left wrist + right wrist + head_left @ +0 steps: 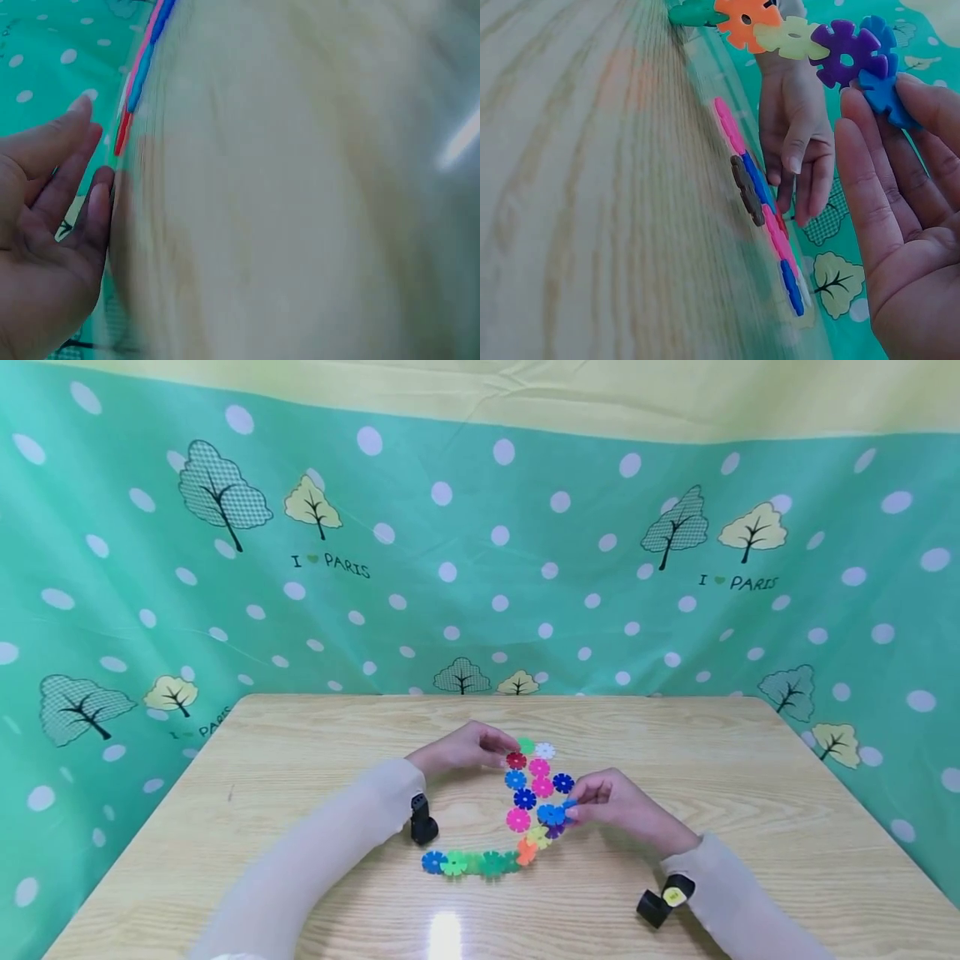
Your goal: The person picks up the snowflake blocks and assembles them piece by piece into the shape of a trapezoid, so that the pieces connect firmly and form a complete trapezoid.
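The item under inspection is a curved chain of notched snowflake discs [491, 863] at the near side of the group on the tabletop [337, 735]. Its right-hand end is in the grip of the right hand [626, 814], where thumb and fingers pinch a blue disc [886, 100] beside a purple disc [862, 46]. In the right wrist view this end is raised clear of the wood; whether the far end bears on the surface cannot be told.

The left hand [465, 750] holds nothing: its fingers are loosely bent, just beside a red disc [512, 763]. Contact is not confirmed. Further loose discs, among them a pink disc [518, 819] and a dark blue disc [563, 783], lie flat between the hands.

Handling, as judged: thin, smooth plastic, very light and fairly stiff per disc, slightly slippery. The slotted joints are the weak points; the chain could twist, sag or part there if lifted by one end alone. Hold is best taken on disc faces close to a joint, with a second support near the orange disc [527, 851].
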`<act>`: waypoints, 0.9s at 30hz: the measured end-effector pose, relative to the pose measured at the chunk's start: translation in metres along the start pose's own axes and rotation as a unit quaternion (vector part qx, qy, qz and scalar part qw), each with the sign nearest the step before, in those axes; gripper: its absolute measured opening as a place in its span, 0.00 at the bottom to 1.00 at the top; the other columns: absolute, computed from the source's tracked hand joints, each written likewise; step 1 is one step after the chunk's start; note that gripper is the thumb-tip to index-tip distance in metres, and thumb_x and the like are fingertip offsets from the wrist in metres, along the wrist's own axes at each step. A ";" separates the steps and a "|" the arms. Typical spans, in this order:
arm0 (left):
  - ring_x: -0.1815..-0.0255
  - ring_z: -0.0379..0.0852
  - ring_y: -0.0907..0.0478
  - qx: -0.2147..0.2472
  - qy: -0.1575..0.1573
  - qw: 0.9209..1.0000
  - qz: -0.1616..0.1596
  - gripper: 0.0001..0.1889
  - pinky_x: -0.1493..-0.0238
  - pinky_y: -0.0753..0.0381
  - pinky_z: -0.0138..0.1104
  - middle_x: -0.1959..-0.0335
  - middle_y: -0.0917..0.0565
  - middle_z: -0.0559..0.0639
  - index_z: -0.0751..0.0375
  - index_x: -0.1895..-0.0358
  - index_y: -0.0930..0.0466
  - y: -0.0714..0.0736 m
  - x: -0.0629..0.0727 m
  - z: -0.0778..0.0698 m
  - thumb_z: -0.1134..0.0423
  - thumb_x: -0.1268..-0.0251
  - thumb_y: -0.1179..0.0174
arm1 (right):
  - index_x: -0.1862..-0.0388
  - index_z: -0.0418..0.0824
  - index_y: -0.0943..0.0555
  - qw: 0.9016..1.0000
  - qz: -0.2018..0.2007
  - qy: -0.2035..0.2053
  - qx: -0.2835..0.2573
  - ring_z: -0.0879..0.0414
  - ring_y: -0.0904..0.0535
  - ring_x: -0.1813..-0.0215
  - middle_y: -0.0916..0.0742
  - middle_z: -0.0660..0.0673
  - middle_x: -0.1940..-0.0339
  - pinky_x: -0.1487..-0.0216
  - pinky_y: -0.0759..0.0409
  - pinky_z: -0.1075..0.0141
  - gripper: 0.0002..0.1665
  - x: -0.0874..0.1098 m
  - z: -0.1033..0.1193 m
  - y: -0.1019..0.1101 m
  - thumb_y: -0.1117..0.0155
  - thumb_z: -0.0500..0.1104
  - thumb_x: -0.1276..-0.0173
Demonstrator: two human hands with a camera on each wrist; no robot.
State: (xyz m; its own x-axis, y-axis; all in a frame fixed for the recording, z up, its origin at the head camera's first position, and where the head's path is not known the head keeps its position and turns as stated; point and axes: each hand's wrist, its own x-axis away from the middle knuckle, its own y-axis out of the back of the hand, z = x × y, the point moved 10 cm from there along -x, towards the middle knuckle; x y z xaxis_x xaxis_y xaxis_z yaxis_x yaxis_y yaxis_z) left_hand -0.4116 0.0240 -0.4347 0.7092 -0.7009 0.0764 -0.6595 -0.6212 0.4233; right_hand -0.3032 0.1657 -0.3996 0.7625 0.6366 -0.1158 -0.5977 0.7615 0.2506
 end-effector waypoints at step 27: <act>0.51 0.43 0.21 -0.032 0.003 0.998 -0.052 0.15 0.47 0.23 0.32 0.54 0.16 0.50 0.60 0.52 0.17 -0.004 -0.006 0.003 0.73 0.45 0.35 | 0.64 0.26 0.21 1.000 0.001 0.012 0.001 0.54 0.15 0.66 0.13 0.49 0.69 0.60 0.17 0.60 0.08 0.000 0.000 0.000 0.40 0.33 0.34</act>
State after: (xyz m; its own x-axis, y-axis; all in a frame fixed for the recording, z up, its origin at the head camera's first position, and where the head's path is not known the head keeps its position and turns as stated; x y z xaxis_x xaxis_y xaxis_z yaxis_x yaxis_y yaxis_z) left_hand -0.4138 0.0300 -0.4399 0.7744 -0.6317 0.0350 -0.5657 -0.6666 0.4854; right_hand -0.3029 0.1658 -0.3996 0.7555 0.6403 -0.1389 -0.5978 0.7605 0.2536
